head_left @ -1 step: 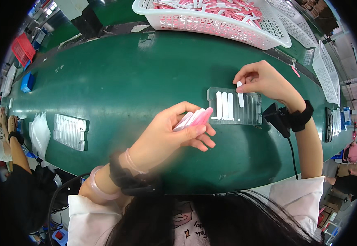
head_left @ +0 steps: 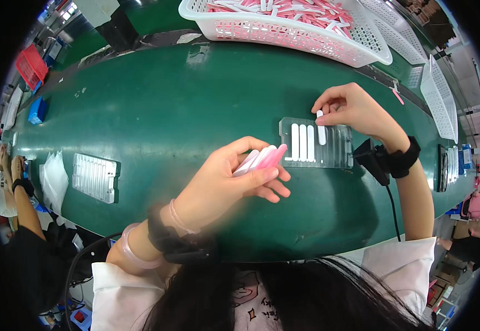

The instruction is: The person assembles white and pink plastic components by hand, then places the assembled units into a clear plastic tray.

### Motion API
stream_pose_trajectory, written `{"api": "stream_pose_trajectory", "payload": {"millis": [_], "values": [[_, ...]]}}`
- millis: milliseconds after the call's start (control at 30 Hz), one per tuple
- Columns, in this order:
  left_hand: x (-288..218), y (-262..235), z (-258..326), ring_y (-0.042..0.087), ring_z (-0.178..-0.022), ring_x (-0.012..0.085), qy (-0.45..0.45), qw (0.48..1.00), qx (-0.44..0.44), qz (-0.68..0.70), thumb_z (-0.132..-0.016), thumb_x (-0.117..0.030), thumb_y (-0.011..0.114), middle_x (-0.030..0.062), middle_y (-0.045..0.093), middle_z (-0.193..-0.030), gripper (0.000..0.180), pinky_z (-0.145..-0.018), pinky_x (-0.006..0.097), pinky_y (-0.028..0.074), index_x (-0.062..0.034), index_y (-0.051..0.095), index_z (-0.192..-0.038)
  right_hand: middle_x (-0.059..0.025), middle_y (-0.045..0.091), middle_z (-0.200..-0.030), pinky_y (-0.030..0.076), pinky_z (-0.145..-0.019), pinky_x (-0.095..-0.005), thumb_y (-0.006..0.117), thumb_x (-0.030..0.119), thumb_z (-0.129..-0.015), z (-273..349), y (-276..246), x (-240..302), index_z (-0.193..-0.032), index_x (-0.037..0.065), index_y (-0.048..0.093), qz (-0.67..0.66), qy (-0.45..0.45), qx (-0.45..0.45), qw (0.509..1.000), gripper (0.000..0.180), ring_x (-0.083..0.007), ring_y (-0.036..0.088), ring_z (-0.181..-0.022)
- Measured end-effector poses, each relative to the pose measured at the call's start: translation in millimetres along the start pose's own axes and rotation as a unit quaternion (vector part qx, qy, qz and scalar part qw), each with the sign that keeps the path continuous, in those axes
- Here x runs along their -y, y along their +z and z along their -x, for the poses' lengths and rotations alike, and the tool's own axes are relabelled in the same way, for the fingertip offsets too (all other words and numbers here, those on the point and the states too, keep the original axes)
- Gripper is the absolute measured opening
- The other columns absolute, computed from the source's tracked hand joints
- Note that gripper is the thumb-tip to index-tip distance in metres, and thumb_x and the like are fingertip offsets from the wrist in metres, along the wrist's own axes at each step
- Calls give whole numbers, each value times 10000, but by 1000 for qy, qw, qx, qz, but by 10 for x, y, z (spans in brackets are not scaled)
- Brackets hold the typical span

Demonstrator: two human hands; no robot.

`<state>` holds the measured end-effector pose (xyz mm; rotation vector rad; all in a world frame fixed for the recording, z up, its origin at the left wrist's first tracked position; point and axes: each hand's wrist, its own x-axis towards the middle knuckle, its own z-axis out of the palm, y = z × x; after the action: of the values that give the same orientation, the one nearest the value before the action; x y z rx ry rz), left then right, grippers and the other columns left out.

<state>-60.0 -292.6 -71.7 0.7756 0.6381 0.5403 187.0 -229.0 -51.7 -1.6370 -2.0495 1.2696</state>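
One slight leftward shift of white round-ended strip [head_left: 321,135] over clear slotted tray [head_left: 340,148], nearer three laid strips [head_left: 302,142]; apparently unseated, row at three. Pinched thumb-to-fingers at far end by right hand [head_left: 351,110], at tray's far edge. Left of tray: fanned pink-and-white strips [head_left: 271,158] in half-curled left hand [head_left: 231,171].

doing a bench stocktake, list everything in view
table: one, green, centre
big basket: one, white, top
basket strips: many, pink and white, inside
other baskets: several, white, upper right
crate: one, red, upper left
box: one, blue, left
right tray: one, clear, right
tray strips: three, white, inside it
left tray: one, clear, left
bag: one, whitish, left
people: several, clothing varied, edges
left hand: one, centre, holding pink and white strips
right hand: one, right, holding white strip
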Motion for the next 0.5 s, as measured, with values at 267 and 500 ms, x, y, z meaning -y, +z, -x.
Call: {"api": "stream_pose_trajectory", "payload": {"millis": [267,500], "values": [[-5,24,6,578,-806,210,15,998,8,58,-855,-95,477,152,533,-957,246,-683,273,470,-15,413,-1079,-15,459,-742,369,-661,-234,695,145,-641,243,193,9,-858,30,540,153,-26,-70,985,290,-117,436,-706],[-12,8,19,595,-763,222,11,998,41,45,-862,-109,470,174,551,-916,227,-655,283,481,-24,378,-1051,-43,551,-849,443,-687,-212,639,21,-719,383,488,328,-1012,-1,548,-261,-133,-6,956,307,-89,520,-770]]}}
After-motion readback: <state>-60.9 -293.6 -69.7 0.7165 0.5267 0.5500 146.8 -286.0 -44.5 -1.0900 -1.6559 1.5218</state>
